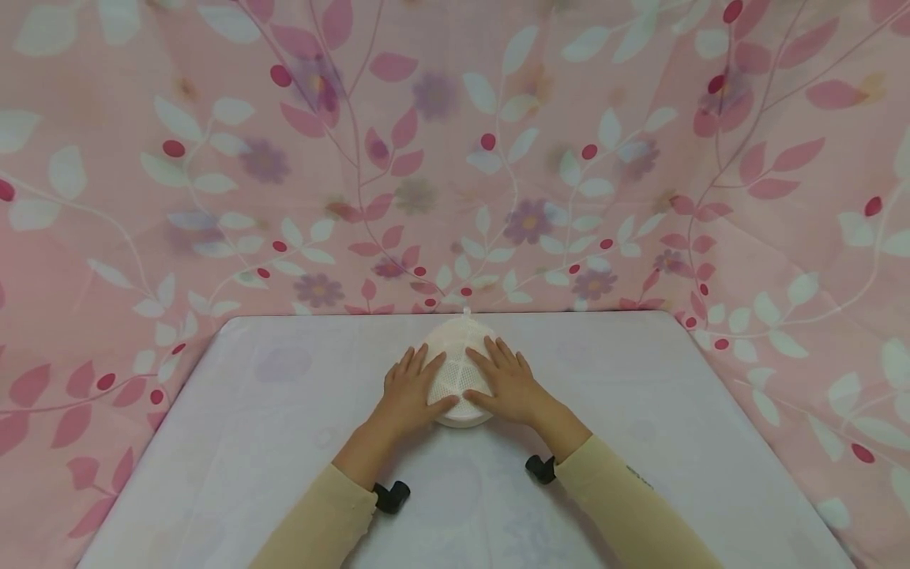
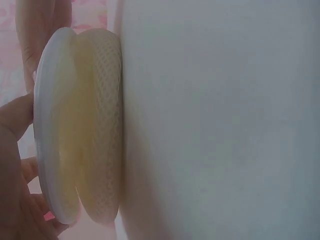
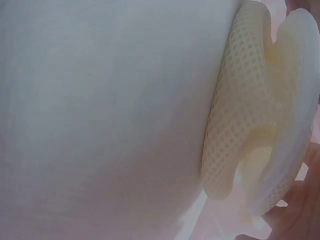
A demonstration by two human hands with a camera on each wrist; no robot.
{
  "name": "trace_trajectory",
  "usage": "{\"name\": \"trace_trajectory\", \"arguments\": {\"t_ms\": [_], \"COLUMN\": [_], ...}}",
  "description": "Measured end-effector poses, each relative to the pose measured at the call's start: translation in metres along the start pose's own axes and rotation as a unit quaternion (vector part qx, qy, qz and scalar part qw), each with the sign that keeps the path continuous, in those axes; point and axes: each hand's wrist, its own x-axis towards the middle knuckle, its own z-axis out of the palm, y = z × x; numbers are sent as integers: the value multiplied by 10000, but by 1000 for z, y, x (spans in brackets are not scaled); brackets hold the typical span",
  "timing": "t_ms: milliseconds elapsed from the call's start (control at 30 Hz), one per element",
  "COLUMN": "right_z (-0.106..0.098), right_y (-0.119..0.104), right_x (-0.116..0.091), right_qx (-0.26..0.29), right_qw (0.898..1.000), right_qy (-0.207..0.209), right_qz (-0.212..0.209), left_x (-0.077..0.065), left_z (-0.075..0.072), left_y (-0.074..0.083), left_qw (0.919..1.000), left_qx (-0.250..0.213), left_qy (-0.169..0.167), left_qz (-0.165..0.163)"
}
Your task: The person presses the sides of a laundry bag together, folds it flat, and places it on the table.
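Note:
A cream, padded mesh thing (image 1: 457, 373) with a seam down its middle and a small loop at its far end lies on the white-covered table. In the left wrist view its two layers (image 2: 107, 125) stand partly apart at the side, the upper one edged by a smooth white rim (image 2: 45, 135). My left hand (image 1: 411, 391) rests on its left side, fingers spread. On the right side rests my right hand (image 1: 513, 387), its fingers also spread across the mesh. The right wrist view shows a gap between the mesh underside (image 3: 227, 115) and the rim (image 3: 295, 115).
The white-covered table (image 1: 284, 442) ends at a straight far edge. Behind and beside it hangs a pink cloth (image 1: 441, 174) printed with leaves and flowers. Black wrist devices (image 1: 392, 497) sit below both sleeve cuffs.

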Motion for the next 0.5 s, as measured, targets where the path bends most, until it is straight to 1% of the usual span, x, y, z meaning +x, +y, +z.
{"name": "trace_trajectory", "arguments": {"t_ms": [167, 300, 500], "right_z": [-1, -1, 1], "right_y": [0, 1, 2], "right_x": [1, 2, 3], "right_qx": [45, 51, -86], "right_qw": [9992, 9981, 9978], "right_qy": [-356, -548, -617], "right_qz": [193, 277, 237], "left_x": [1, 1, 3], "left_z": [-2, -5, -4], "left_y": [0, 0, -1], "left_qw": [9994, 9989, 9984], "left_qx": [72, 80, 74], "left_qy": [-346, -453, -550], "left_qz": [-62, -70, -121]}}
